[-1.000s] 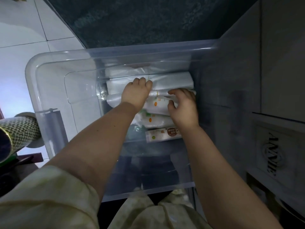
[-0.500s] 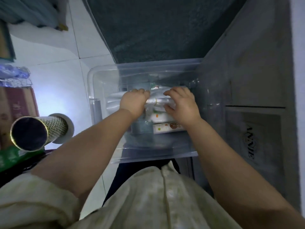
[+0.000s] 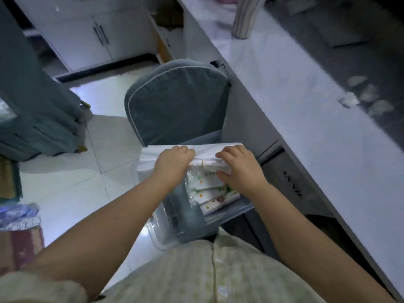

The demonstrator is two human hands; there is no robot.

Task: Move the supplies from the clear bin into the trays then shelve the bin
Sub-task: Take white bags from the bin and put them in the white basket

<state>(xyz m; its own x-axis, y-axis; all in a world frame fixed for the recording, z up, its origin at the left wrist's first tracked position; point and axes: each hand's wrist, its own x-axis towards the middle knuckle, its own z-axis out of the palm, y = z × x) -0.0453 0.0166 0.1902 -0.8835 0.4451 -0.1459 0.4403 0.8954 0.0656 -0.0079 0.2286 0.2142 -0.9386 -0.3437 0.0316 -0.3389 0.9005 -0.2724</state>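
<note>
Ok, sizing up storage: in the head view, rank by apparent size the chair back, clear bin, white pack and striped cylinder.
1. chair back and clear bin: roughly alike, bin partly covered.
2. white pack.
3. striped cylinder, farther off.

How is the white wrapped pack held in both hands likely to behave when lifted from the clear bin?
Probably soft: the white wrapped pack creases where the left hand and right hand grip it. Likely light for its size, since fingers alone hold it, though it is wide enough to take both hands. Its film wrap may be slippery.
</note>
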